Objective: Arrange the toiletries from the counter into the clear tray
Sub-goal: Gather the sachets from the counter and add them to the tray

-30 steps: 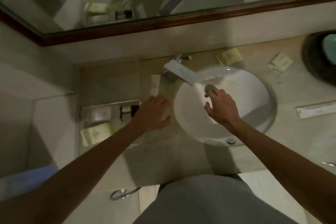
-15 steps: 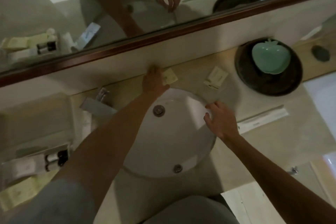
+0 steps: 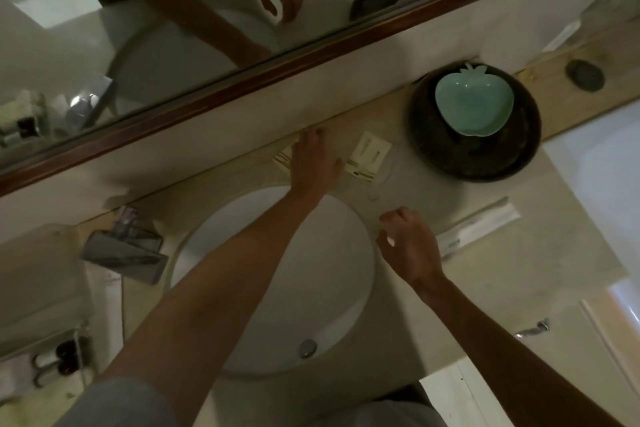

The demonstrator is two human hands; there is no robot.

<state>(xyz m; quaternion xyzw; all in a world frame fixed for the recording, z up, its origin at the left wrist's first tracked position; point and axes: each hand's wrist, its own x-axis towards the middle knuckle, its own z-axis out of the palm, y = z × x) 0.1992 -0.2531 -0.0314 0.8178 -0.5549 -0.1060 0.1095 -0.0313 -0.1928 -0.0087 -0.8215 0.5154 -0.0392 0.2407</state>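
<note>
My left hand (image 3: 313,163) reaches across the white sink (image 3: 273,284) and lies flat on a small cream packet (image 3: 284,159) at the back of the counter, covering most of it. A second cream packet (image 3: 369,156) lies just right of that hand, untouched. My right hand (image 3: 408,244) hovers at the sink's right rim, fingers loosely curled and holding nothing. A long white wrapped stick (image 3: 479,229) lies on the counter to its right. The clear tray (image 3: 20,374) sits at the lower left edge with small dark-capped bottles (image 3: 64,357) in it.
A dark round bowl (image 3: 485,152) holding a mint apple-shaped dish (image 3: 472,102) stands at the back right. The chrome faucet (image 3: 126,250) sits left of the sink. A wood-framed mirror (image 3: 242,76) runs along the back wall. A white tube (image 3: 110,291) lies below the faucet.
The view has swung right. My left hand left the tray side, crossed the sink and settled onto the packet by the wall. My right hand moved from over the basin to its right rim.
</note>
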